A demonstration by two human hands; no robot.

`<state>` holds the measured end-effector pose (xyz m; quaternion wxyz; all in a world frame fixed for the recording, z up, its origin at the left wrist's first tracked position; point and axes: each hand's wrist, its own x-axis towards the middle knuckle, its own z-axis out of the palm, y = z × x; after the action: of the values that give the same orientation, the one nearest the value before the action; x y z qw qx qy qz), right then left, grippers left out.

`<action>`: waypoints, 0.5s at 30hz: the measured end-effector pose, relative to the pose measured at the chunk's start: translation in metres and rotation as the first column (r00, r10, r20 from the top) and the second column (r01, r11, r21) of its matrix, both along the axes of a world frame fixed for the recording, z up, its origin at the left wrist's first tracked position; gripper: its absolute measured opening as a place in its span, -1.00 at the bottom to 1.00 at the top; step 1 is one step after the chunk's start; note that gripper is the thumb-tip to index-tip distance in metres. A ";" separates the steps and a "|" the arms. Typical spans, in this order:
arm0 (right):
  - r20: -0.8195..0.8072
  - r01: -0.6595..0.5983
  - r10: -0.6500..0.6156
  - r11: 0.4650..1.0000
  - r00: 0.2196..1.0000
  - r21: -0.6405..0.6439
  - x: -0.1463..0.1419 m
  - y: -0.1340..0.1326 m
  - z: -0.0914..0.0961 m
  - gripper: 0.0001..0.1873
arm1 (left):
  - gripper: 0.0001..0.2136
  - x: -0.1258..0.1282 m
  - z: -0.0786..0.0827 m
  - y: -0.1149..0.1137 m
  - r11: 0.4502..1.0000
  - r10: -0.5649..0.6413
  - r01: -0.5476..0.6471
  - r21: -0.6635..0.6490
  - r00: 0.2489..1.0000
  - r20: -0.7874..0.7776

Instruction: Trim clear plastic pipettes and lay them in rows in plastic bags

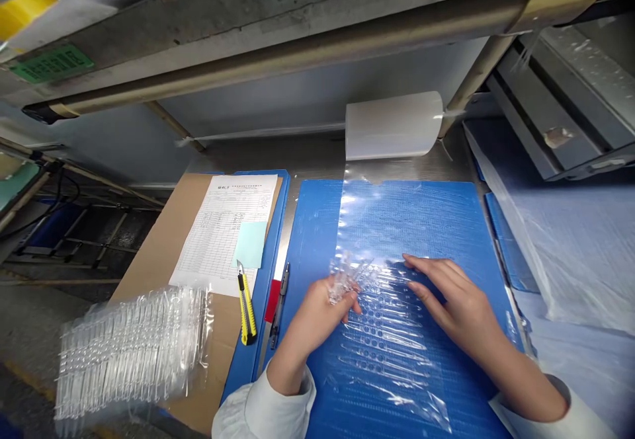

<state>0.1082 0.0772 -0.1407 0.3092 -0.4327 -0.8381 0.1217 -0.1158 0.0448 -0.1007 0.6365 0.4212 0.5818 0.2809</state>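
Note:
My left hand (325,310) is closed around a bunch of small clear plastic pieces (347,280). Its fingertips hang just over a strip of clear plastic film (367,221) that runs down the blue board. Several slim clear plastic pieces (381,346) with round middles lie side by side across this film, in a column toward me. My right hand (454,297) hovers at the right side of the column's far end, thumb and fingers apart. No object shows between them; whether its fingertips touch the film I cannot tell.
The film comes off a roll (394,127) at the back. To the left lie a printed form (213,234), a yellow box cutter (247,307), a black pen (280,303) and a filled clear pack (133,353) on cardboard. A metal shelf edge (278,22) crosses overhead.

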 end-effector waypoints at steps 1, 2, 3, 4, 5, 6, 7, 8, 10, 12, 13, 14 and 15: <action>-0.044 -0.049 0.048 0.999 0.998 -0.011 -0.002 0.000 0.005 -0.71 | -0.83 0.002 0.001 0.000 0.998 -0.064 0.064 0.009 0.998 -0.025; -0.076 -0.099 0.097 0.995 0.992 -0.017 -0.003 0.000 0.010 -0.73 | -0.81 0.004 0.002 0.001 0.994 -0.110 0.111 0.021 0.993 -0.046; -0.089 -0.145 0.143 0.989 0.986 -0.019 -0.004 0.000 0.014 -0.76 | -0.79 0.005 0.003 0.001 0.989 -0.141 0.143 0.033 0.988 -0.062; -0.086 -0.185 0.182 0.982 0.979 -0.026 -0.004 0.000 0.017 -0.79 | -0.77 0.006 0.004 0.001 0.985 -0.164 0.167 0.038 0.984 -0.070; -0.073 -0.223 0.219 0.974 0.973 -0.040 -0.003 0.000 0.018 -0.81 | -0.75 0.006 0.004 0.001 0.982 -0.182 0.185 0.037 0.981 -0.068; -0.055 -0.255 0.252 0.965 0.966 -0.058 -0.001 0.000 0.019 -0.82 | -0.73 0.006 0.003 0.001 0.981 -0.191 0.193 0.031 0.980 -0.055; -0.038 -0.277 0.275 0.958 0.961 -0.077 0.000 0.000 0.018 -0.83 | -0.73 0.005 0.003 0.001 0.983 -0.181 0.182 0.024 0.983 -0.035; -0.025 -0.287 0.286 0.954 0.958 -0.091 0.002 -0.001 0.017 -0.85 | -0.73 0.004 0.002 0.002 0.990 -0.136 0.136 0.024 0.991 -0.015; -0.019 -0.257 0.256 0.963 0.966 -0.082 0.004 0.000 0.014 -0.87 | -0.74 0.000 0.001 0.004 0.993 0.092 -0.091 0.073 0.996 -0.003; -0.015 -0.142 0.141 0.990 0.990 -0.026 0.005 0.001 0.009 -0.90 | -0.74 -0.005 0.000 0.008 0.911 0.383 -0.379 0.163 0.924 0.004; -0.012 -0.070 0.070 0.998 0.997 0.007 0.006 0.002 0.006 -0.92 | -0.74 -0.008 -0.001 0.009 0.862 0.475 -0.469 0.191 0.880 0.017; -0.009 -0.007 0.008 0.999 1.000 0.036 0.006 0.004 0.003 -0.93 | -0.74 -0.011 -0.001 0.010 0.839 0.513 -0.509 0.192 0.858 0.035; -0.005 0.038 -0.038 0.998 0.999 0.055 0.007 0.005 -0.001 -0.93 | -0.73 -0.013 -0.001 0.011 0.846 0.505 -0.507 0.167 0.861 0.057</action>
<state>0.1151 0.0822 -0.1418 0.3250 -0.4395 -0.8322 0.0935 -0.1292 0.0555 -0.1017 0.5035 0.3062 0.6417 0.4909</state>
